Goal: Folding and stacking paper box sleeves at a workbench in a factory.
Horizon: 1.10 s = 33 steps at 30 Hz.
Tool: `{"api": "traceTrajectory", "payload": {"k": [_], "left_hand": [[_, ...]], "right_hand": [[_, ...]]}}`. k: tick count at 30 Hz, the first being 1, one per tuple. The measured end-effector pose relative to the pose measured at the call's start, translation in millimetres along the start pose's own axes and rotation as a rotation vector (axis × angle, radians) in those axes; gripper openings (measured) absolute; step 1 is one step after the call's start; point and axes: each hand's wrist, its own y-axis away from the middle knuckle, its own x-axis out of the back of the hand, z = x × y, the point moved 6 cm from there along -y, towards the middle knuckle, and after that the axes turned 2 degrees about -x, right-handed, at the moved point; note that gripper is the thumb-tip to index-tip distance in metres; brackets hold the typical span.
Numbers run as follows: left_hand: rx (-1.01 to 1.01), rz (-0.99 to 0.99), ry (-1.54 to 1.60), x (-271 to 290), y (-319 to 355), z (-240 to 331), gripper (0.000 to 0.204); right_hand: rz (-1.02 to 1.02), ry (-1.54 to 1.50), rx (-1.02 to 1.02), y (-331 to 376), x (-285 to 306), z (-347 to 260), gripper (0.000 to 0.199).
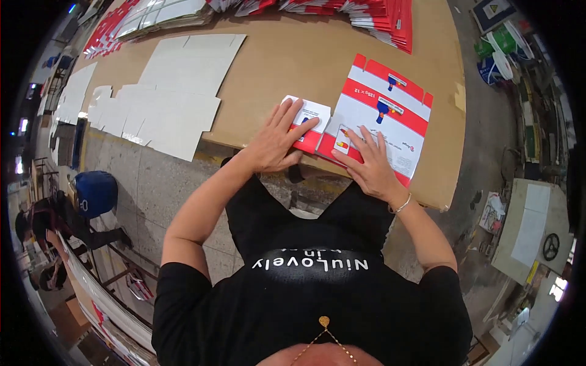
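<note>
A flat red and white printed carton blank [408,129] lies near the front edge of the cardboard-topped table. My right hand [371,160] rests on its near part, fingers spread against the printed face. Just to the left is a smaller red and white carton panel [317,111], with a narrow gap along part of its side; I cannot tell whether it is joined to the larger blank. Across that panel lies my left hand [278,139], palm down, fingers stretched out and thumb toward the table edge. Neither hand has its fingers wrapped round anything.
Plain white carton blanks [165,97] overlap at the table's left, some reaching past its edge. Stacks of folded red and white cartons [381,21] line the far side. Buckets [503,52] stand on the right; a blue drum [96,194] and another person [52,222] are at left.
</note>
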Motion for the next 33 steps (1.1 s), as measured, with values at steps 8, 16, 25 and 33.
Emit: {"api": "traceTrajectory", "payload": {"k": [8,16,25,33], "left_hand": [[0.042,-0.013,-0.176,-16,0,4,0.064],[0.347,0.018,-0.245,-33,-30,21,0.063],[0.748,-0.028,-0.241,-65,-64,10,0.065],[0.605,0.05,-0.15,-32,-88,-38,0.074]], "right_hand": [[-0.04,0.005,0.021,-2,5,-7,0.048],[0.09,-0.005,-0.18,-5,3,11,0.054],[0.016,0.053,-0.099,4,-13,16,0.061],[-0.011,0.036,0.011,19,-2,4,0.055]]}}
